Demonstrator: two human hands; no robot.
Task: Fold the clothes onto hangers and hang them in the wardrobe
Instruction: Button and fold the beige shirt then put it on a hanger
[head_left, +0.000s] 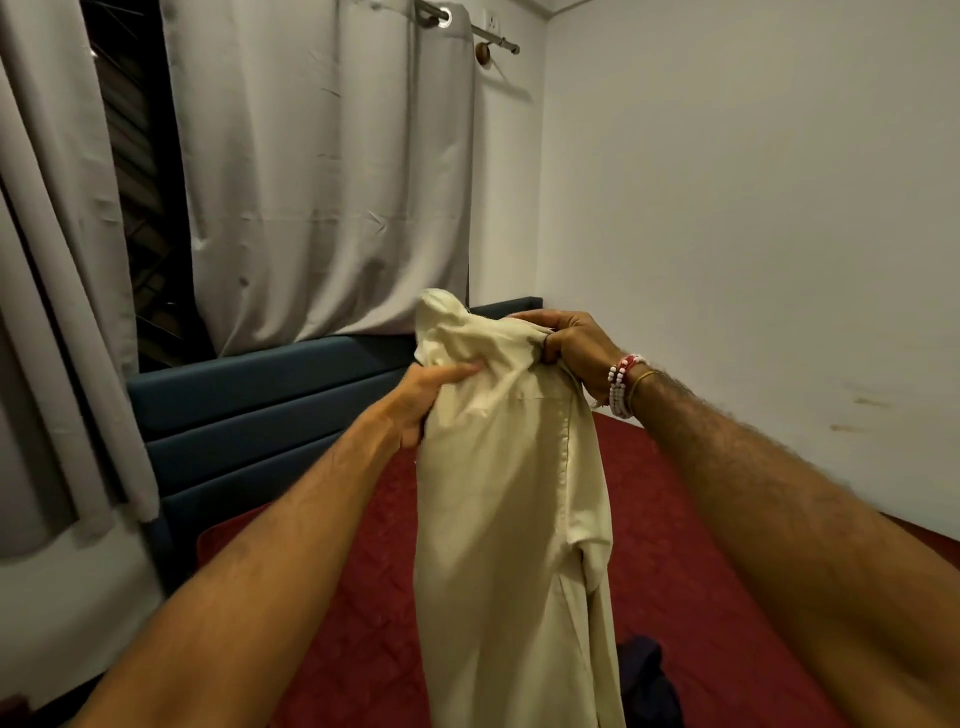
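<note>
Head view: only 1 camera, so just this angle
Cream shirt (498, 493): up in the air over the red quilted bedspread (649, 545), collar end bunched on top, body dangling straight down
Left hand (431, 397): clenched around a fistful of cloth near the top, thumb across the front
Right hand (563, 348): fingers curled tight, pinching the collar or shoulder edge, beaded bracelets (623, 384) on the wrist
Missing: no hanger, no wardrobe in sight
Handling guess: light, floppy, zero stiffness, probably saggy wherever unsupported; not fragile
Best grab spots: likely the 2 shoulder seams, handy for opening the neck
Also around: teal padded headboard (260, 400), grey curtains (322, 182), dark garment (649, 680) low on the bed
</note>
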